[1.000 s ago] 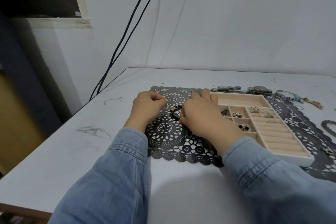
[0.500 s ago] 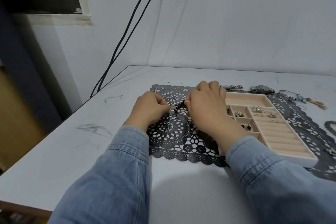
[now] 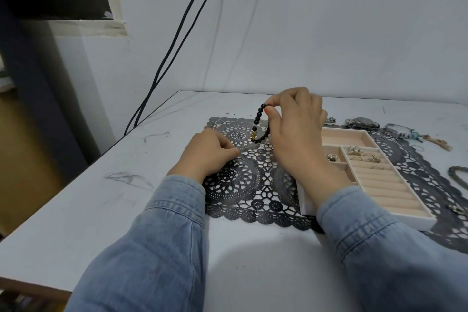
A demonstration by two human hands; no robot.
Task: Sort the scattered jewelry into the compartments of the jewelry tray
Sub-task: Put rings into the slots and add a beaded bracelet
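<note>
My right hand (image 3: pixel 293 132) pinches a black bead bracelet (image 3: pixel 258 121) with a gold charm and holds it dangling above the black lace mat (image 3: pixel 243 185). My left hand (image 3: pixel 207 154) rests on the mat with fingers curled, its fingertips beside a small silver ring (image 3: pixel 238 160); I cannot tell whether it holds anything. Another ring (image 3: pixel 267 147) lies on the mat under the bracelet. The beige jewelry tray (image 3: pixel 395 200) sits to the right, with rings and earrings in its upper compartments; my right wrist hides its left side.
Watches (image 3: pixel 362 122) and a blue-tasselled piece (image 3: pixel 412 134) lie behind the tray. A chain (image 3: pixel 458 177) lies at the right edge. Two black cables (image 3: pixel 177 45) run up the wall. The table's left edge is close to my left arm.
My right hand has lifted the bead bracelet off the mat and up to the right. My left hand let go of it and stayed low on the mat.
</note>
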